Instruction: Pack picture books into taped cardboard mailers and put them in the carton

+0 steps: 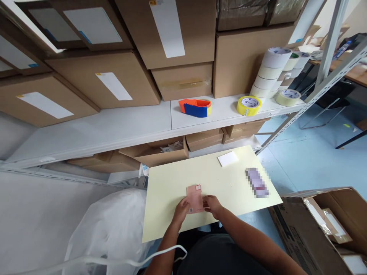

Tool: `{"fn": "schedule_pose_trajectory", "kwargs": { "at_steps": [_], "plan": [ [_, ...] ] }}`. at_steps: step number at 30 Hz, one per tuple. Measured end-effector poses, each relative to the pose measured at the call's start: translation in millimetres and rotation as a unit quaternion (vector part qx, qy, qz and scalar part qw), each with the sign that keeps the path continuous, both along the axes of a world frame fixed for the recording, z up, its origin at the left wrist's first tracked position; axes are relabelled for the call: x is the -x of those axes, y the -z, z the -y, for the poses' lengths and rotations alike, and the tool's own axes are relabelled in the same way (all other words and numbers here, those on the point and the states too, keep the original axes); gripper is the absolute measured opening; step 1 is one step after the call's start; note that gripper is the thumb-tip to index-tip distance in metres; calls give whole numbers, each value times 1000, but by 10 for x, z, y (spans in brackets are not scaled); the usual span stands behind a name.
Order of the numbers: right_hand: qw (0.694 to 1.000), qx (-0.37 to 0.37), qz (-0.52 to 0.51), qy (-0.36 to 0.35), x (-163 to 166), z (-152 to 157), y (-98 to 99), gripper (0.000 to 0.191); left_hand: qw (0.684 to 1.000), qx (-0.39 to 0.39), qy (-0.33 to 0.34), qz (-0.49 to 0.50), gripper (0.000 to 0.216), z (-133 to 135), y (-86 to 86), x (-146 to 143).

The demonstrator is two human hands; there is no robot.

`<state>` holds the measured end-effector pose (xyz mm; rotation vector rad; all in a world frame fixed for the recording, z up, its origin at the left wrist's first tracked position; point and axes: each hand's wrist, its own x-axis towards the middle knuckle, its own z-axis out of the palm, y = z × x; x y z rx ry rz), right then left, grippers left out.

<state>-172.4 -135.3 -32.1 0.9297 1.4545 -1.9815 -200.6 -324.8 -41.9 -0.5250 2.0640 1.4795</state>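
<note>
Hands meet over a pale yellow bench [229, 183], where a small pink packet [195, 198] stands with its long axis running away from the person; left hand [181, 211] pinches its lower left edge, right hand [212, 204] pinches the right edge, fingers of both closed on it, each equally near. A white card [228, 159] lies well apart, toward the shelf [114, 128]
</note>
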Motion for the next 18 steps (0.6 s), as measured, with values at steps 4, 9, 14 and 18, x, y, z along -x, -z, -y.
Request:
{"fn": "schedule_pose_trajectory", "kwargs": {
  "at_steps": [4, 9, 14, 18],
  "plan": [
    [983, 172, -37, -59, -6, -16, -224, 36, 997, -52, -58, 16, 61, 215, -62, 76],
    [990, 113, -7, -81, -29, -20, -233, 29, 997, 30, -61, -21, 62, 441, -126, 155],
    [999, 32, 26, -11, -35, -96, -55, 22, 997, 67, 4, -30, 36, 378, -85, 117],
    [999, -5, 24, 30, -10, -182, 21, 22, 994, 104, 30, -14, 41, 204, -15, 75]
  ]
}}
